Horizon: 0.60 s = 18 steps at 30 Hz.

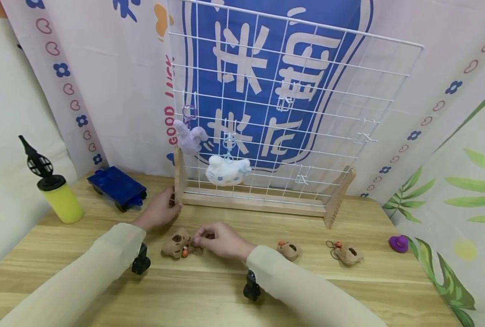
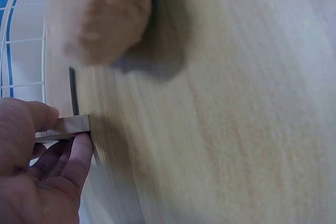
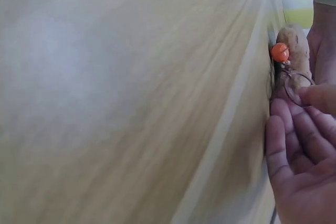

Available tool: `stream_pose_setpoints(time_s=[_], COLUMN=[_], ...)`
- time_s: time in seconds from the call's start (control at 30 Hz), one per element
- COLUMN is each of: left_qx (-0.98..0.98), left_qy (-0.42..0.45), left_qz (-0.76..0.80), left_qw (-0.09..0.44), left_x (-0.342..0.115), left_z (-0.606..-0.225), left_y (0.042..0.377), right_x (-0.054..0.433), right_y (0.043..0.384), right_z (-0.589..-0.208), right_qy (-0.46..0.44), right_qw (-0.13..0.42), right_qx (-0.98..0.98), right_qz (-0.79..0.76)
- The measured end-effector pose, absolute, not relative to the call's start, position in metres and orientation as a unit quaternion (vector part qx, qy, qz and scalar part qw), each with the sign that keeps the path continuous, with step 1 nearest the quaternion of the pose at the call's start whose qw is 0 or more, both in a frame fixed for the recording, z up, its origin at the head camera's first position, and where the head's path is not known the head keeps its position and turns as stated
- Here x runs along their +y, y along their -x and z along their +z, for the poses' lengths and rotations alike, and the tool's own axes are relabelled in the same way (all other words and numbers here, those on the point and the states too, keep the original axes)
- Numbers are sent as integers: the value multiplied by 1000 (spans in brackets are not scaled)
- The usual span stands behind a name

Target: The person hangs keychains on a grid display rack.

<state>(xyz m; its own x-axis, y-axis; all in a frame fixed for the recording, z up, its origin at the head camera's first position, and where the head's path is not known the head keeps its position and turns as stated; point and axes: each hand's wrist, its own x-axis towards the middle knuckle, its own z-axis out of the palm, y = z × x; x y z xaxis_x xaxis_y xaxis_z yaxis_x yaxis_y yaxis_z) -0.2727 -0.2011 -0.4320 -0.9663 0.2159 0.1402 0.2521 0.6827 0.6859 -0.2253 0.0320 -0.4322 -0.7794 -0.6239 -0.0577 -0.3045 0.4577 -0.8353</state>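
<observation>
My left hand (image 1: 160, 210) grips the left wooden foot (image 2: 73, 125) of a white wire grid rack, thumb on one face and fingers on the other. A brown plush keychain (image 1: 175, 246) lies on the table between my hands. With thumb and fingertips, my right hand (image 1: 222, 240) pinches its thin metal ring (image 3: 287, 88), beside an orange bead (image 3: 280, 52). On the grid hang a purple plush keychain (image 1: 190, 138) at the left and a white cat-head plush keychain (image 1: 227, 170) right of it.
Two more brown plush keychains (image 1: 290, 250) (image 1: 349, 256) lie to the right, near a small purple object (image 1: 398, 244). White hooks (image 1: 284, 103) sit on the grid. At the left stand a blue toy cart (image 1: 117, 185) and a yellow hand pump (image 1: 62, 200). Printed cloth hangs behind.
</observation>
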Motion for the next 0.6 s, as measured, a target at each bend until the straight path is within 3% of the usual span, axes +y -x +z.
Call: stream_pose_setpoints(time_s=[0.23, 0.6], left_qx=[-918, -919], left_qy=[128, 129], left_qz=[-374, -371], left_qw=[21, 23], left_x=[-202, -202], left_z=[-432, -433], left_y=[273, 274], right_x=[37, 42], right_y=[226, 224], right_z=[-437, -431], right_qy=[265, 194], right_qw=[185, 248], right_qx=[802, 704], right_qz=[-502, -636])
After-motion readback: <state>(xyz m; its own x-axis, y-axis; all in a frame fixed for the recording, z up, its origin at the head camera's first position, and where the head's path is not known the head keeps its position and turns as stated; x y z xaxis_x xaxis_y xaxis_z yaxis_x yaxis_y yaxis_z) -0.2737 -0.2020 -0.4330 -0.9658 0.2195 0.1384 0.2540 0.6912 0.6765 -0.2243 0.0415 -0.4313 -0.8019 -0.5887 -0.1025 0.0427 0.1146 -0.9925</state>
